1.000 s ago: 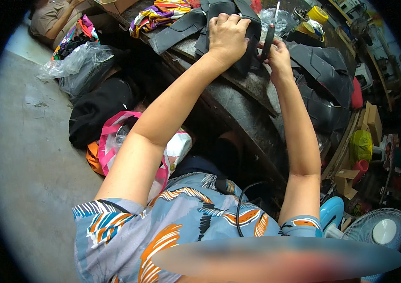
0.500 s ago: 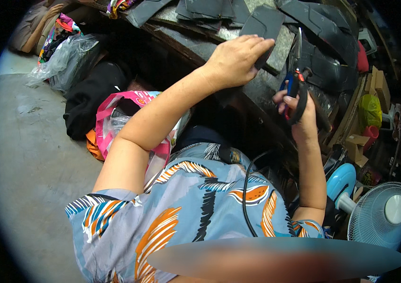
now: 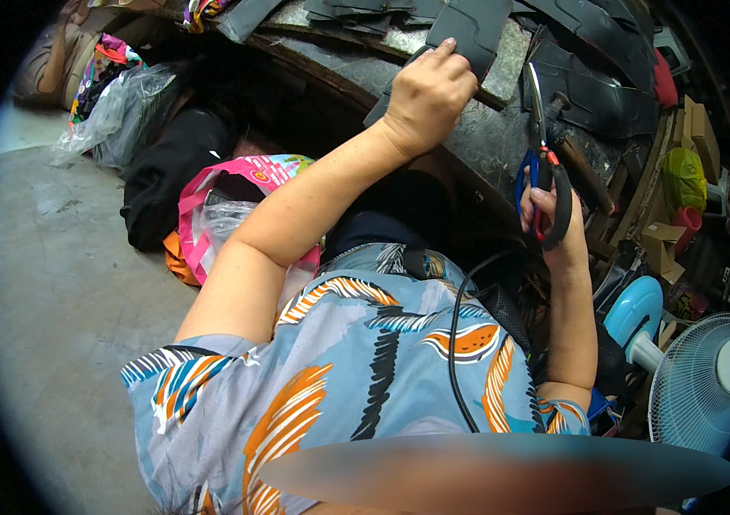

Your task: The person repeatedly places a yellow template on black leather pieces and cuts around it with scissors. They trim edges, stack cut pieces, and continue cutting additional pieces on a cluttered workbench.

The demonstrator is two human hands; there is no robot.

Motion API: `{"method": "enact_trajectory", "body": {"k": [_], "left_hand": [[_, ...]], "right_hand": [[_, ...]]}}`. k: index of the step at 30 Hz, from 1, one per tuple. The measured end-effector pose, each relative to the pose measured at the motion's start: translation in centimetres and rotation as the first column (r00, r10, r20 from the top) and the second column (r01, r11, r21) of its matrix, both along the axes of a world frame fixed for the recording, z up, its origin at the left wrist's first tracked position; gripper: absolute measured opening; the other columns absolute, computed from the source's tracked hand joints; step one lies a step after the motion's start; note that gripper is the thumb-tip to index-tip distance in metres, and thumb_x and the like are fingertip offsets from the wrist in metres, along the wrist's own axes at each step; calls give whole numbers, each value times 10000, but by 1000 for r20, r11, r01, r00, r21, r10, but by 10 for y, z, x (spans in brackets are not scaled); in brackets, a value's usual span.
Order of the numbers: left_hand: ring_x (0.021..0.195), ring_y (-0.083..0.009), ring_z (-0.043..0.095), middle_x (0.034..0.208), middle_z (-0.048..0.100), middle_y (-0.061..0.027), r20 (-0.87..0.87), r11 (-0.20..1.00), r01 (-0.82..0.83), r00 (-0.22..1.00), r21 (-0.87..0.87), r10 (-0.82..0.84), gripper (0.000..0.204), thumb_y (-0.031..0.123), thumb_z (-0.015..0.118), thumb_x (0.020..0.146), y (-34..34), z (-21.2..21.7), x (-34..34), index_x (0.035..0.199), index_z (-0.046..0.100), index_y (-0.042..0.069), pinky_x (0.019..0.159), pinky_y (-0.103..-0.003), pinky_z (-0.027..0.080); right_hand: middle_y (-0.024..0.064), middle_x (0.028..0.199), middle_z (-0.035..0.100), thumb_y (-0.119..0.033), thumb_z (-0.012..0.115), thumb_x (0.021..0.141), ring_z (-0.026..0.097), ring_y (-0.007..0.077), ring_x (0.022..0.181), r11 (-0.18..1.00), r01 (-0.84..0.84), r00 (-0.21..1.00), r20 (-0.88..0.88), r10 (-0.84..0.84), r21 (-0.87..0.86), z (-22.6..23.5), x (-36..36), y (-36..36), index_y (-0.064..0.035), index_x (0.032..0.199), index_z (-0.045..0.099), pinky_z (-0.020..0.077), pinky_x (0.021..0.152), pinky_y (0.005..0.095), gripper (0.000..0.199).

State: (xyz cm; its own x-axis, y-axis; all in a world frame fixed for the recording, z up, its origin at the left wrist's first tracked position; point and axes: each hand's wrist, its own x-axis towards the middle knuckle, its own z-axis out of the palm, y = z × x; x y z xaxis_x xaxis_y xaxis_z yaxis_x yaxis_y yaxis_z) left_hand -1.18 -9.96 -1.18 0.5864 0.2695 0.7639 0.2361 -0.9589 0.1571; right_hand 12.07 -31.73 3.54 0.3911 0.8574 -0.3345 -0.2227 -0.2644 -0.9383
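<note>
My left hand (image 3: 430, 96) is closed on a flat black panel (image 3: 475, 33) with rounded corners, at the edge of the workbench. One finger lies along the panel's face, and the thumb is hidden. To the right, my right hand (image 3: 564, 236) grips a pair of scissors (image 3: 538, 120) with black, red and blue handles. The blades point up and away from me, close together and apart from the panel. More black moulded panels (image 3: 593, 103) lie in a heap on the bench beyond the scissors.
The worn workbench (image 3: 331, 64) carries another stack of black pieces (image 3: 365, 13). Left of me, a pink bag (image 3: 197, 206) and a clear plastic bag (image 3: 129, 116) stand on the grey floor (image 3: 56, 283). A fan (image 3: 700, 378) and cardboard boxes (image 3: 661, 249) are at right. Another person (image 3: 51, 60) sits far left.
My left hand has shifted slightly left and turned, with a finger now stretched over the panel. The scissors have come a little nearer to me, and their handles show more fully.
</note>
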Motion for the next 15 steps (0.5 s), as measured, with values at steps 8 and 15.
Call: {"method": "enact_trajectory", "body": {"k": [8,15], "left_hand": [[986,-284,621,1026,641,-90,98,999,-33,995,-12,34,196,193,748,800,1,18,-10,887,653,46,772,-358,530],[808,-260,603,902,544,-101,-232,987,-159,961,-9,152,333,137,697,788,-20,16,17,1107,602,138,635,-317,541]], "right_hand": [[56,598,512,-519,446,1003,465,108,454,986,-97,968,-218,126,138,-7,2,-12,-10,1166,567,403,417,222,549],[62,609,536,-577,444,982,501,110,474,994,-34,966,-252,59,100,-15,1,-14,-36,1119,569,443,451,223,572]]}}
